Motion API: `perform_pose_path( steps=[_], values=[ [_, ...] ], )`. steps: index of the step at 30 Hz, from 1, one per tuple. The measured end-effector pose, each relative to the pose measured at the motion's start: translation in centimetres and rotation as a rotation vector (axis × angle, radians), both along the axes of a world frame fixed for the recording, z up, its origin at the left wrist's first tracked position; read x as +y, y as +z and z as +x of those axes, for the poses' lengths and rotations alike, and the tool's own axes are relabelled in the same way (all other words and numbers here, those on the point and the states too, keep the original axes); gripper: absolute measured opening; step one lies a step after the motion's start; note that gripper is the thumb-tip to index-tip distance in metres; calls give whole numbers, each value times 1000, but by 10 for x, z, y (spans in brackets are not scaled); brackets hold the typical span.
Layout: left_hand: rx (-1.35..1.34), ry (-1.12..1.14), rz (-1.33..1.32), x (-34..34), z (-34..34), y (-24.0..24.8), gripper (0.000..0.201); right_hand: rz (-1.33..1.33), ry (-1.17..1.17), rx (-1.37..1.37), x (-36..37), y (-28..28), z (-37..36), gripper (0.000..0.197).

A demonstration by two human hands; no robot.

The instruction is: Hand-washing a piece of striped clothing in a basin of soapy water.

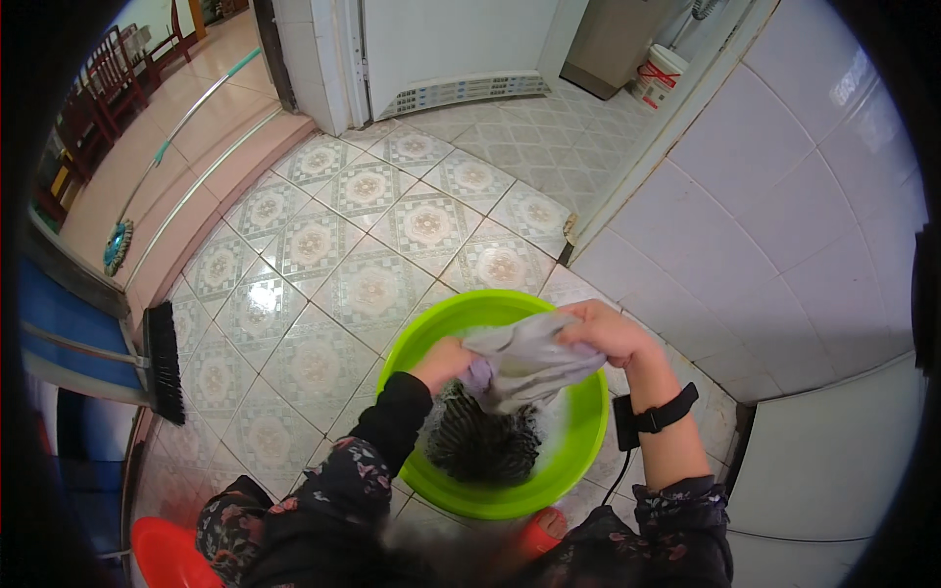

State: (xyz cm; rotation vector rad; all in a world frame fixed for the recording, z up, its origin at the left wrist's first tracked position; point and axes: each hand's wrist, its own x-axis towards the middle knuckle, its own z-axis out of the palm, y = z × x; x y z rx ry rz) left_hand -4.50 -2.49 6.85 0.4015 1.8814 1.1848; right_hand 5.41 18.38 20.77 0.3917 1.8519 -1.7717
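A pale grey-lilac cloth (529, 365), perhaps a garment, is stretched between my two hands above a lime-green basin (585, 438). My left hand (443, 363) is closed on its left edge. The upper right part of the cloth is pinched in my right hand (600, 331). Below, a dark striped cloth (480, 441) lies bunched in the basin, with whitish suds or water around it. The hanging cloth hides part of the basin's inside.
A red can-like container (546, 530) stands against the basin's near side. A red plastic object (172, 554) shows at lower left. A black-bristled broom (162, 363) and a mop (118, 245) are at left, by a raised step (211, 196). Tiled wall (765, 206) rises at right.
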Motion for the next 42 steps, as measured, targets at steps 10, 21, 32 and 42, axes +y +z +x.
perform_pose_path(
  steps=[10, 21, 32, 42],
  values=[
    [-930, 202, 637, 9, 4, 41, 23, 705, 130, 186, -30, -64, 5, 29],
    [-751, 238, 685, -3, -17, 23, 33, -1, -490, 174, -20, -83, 1, 9],
    [298, -287, -267, -10, -20, 15, 22, 167, -616, -12, -9, -47, -1, 19],
    [42, -127, 373, 22, 15, 42, 33, -283, -344, -61, -38, -29, 2, 24]
  ],
)
